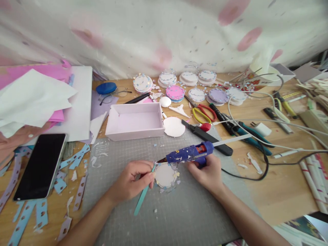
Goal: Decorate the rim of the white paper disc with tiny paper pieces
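Observation:
Between the fingertips of my left hand [135,179] is pinched a narrow teal strip [141,201], slanting down toward me. My right hand [208,172] grips the handle of a blue glue gun [186,153], with a white glue stick [233,140] poking from its back. The gun's nozzle points left, at or very near the strip's upper end; whether they touch I cannot tell. Just below the nozzle a round white disc [165,176] edged with small pale paper pieces lies on the grey cutting mat [194,215].
A pale lilac open box [135,133] stands behind the mat, beside a black cutter knife [222,147] and scissors [205,114]. Decorated discs [175,93] line the back. A phone [41,167] and paper scraps lie left. Cables [266,136] loop across the right.

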Available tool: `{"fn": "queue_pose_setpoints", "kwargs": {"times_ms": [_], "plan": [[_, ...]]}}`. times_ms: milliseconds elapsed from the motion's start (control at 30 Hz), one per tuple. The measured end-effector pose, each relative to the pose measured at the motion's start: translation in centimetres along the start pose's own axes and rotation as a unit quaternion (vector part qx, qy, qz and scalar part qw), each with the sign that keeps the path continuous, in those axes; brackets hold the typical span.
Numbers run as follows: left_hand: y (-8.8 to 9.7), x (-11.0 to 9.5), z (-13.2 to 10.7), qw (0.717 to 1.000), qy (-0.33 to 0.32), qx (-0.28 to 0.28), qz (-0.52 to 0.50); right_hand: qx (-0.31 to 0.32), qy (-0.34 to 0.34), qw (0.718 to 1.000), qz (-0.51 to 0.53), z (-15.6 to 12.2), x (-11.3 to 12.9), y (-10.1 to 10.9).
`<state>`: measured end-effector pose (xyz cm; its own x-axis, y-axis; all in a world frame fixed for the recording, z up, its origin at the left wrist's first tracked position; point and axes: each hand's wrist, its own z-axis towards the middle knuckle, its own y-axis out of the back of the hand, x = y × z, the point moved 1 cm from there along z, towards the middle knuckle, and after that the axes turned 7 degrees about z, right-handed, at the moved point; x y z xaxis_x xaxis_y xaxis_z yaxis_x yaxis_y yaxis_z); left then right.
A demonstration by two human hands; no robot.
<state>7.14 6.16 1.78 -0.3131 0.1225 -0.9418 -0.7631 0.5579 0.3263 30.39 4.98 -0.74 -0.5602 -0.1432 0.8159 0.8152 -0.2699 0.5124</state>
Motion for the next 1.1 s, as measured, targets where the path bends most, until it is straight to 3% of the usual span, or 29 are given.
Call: {"fn": "queue_pose_setpoints", "kwargs": {"times_ms": [800, 933, 1100], "plan": [[0.0, 0.4, -0.2, 1.0, -0.005, 0.007, -0.018, -0.012, 0.048, 0.998, -0.027, -0.3, -0.5, 0.0], [0.0, 0.5, -0.2, 0.999, -0.017, 0.003, -0.029, -0.053, 0.063, 0.996, -0.043, -0.5, -0.9, -0.2], [0.0, 0.6, -0.2, 0.999, -0.01, -0.014, -0.032, -0.106, 0.027, 0.994, -0.022, -0.4, -0.7, -0.1]]}}
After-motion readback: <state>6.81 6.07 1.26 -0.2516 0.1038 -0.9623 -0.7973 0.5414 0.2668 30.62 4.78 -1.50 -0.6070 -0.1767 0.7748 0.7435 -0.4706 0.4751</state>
